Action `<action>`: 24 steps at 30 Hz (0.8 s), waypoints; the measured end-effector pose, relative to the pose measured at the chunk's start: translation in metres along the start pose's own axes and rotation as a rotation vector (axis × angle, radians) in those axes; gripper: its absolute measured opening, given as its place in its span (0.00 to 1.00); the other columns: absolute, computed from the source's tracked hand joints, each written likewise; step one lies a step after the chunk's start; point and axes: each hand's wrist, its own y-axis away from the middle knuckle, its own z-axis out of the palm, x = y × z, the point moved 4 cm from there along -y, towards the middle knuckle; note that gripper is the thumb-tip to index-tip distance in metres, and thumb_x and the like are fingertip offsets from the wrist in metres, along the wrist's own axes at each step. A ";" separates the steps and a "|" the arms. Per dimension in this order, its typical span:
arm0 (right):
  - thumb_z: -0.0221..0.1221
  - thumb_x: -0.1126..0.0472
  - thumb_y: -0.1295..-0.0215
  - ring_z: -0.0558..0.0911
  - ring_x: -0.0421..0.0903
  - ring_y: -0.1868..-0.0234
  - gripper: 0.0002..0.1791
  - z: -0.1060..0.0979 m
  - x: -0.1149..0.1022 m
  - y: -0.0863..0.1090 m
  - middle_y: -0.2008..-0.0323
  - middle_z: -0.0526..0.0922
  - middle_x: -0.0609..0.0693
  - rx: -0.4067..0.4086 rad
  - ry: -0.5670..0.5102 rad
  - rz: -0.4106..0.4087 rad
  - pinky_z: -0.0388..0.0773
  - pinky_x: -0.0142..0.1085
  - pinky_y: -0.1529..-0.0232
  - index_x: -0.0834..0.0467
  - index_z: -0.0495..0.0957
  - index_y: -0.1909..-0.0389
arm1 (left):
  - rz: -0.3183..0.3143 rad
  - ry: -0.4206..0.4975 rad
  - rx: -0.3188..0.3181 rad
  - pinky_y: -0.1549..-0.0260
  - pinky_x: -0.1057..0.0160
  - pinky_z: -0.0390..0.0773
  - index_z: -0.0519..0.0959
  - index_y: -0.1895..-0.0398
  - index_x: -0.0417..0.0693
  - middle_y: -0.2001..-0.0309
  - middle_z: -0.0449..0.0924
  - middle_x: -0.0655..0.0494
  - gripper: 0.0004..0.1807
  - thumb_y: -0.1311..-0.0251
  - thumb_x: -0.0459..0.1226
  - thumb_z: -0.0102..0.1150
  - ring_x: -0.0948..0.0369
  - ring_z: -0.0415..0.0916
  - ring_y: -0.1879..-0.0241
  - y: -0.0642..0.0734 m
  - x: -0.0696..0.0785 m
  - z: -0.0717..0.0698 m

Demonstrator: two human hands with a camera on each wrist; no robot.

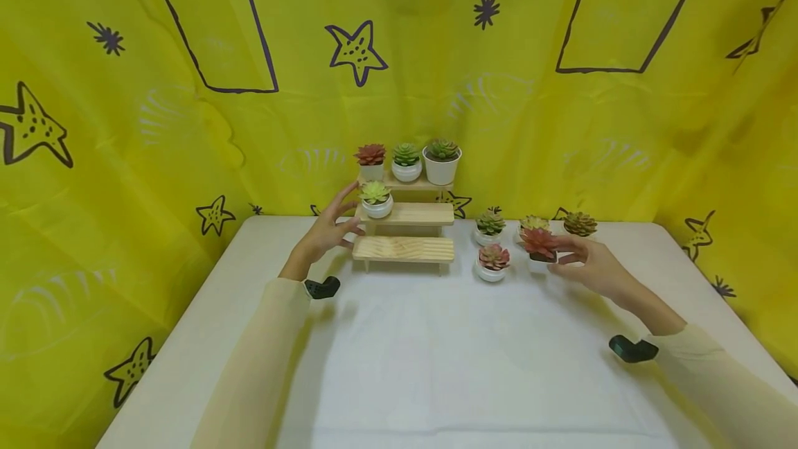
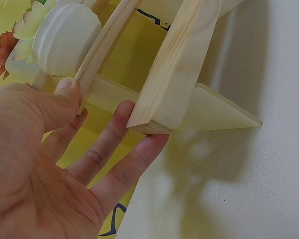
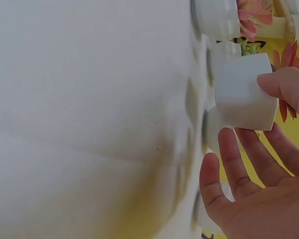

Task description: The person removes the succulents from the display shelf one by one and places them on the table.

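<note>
My left hand (image 1: 324, 231) is at the left end of a three-step wooden plant stand (image 1: 405, 249). In the left wrist view, the thumb and forefinger pinch the end of the middle step, while other fingertips touch the lowest board (image 2: 159, 84). A pale green succulent in a round white pot (image 1: 377, 208) sits on the middle step near this hand. Over to the right, my right hand (image 1: 586, 265) holds a red succulent (image 1: 538, 241) by its squarish white pot (image 3: 244, 94), thumb on one side. The pot is raised above the tablecloth and tilted in the right wrist view.
The top step bears a red succulent (image 1: 370, 155), a green succulent (image 1: 406, 154) and a larger potted one (image 1: 441, 166). Right of the stand are a green succulent (image 1: 489, 222), a pink succulent (image 1: 493, 258), a yellowish succulent (image 1: 533, 222) and a brownish succulent (image 1: 580, 223). A yellow curtain (image 1: 424, 102) hangs behind.
</note>
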 end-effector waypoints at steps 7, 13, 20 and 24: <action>0.67 0.56 0.30 0.81 0.63 0.44 0.34 0.003 0.006 0.000 0.34 0.74 0.67 -0.012 -0.020 -0.020 0.80 0.30 0.56 0.65 0.69 0.29 | 0.002 -0.008 0.003 0.61 0.45 0.86 0.46 0.17 0.78 0.20 0.51 0.39 0.42 0.23 0.33 0.52 0.34 0.79 0.46 -0.001 0.001 0.000; 0.67 0.57 0.30 0.79 0.65 0.43 0.34 0.005 0.010 0.001 0.36 0.75 0.69 -0.027 -0.029 -0.004 0.78 0.28 0.55 0.68 0.68 0.30 | 0.013 -0.008 -0.001 0.64 0.48 0.87 0.46 0.17 0.77 0.20 0.51 0.39 0.42 0.23 0.33 0.52 0.35 0.80 0.47 -0.002 0.001 0.000; 0.67 0.60 0.31 0.81 0.66 0.45 0.33 0.007 0.012 0.000 0.32 0.70 0.71 -0.051 -0.039 -0.022 0.81 0.30 0.57 0.68 0.69 0.30 | 0.003 0.003 -0.001 0.63 0.48 0.87 0.47 0.18 0.79 0.20 0.52 0.40 0.42 0.23 0.33 0.52 0.36 0.80 0.46 -0.001 0.000 -0.001; 0.67 0.60 0.31 0.81 0.66 0.43 0.34 0.008 0.013 -0.002 0.32 0.71 0.69 -0.061 -0.022 -0.010 0.80 0.30 0.56 0.67 0.68 0.29 | -0.004 -0.005 0.002 0.63 0.47 0.86 0.48 0.18 0.81 0.20 0.52 0.41 0.42 0.23 0.33 0.52 0.36 0.80 0.46 -0.001 -0.002 -0.001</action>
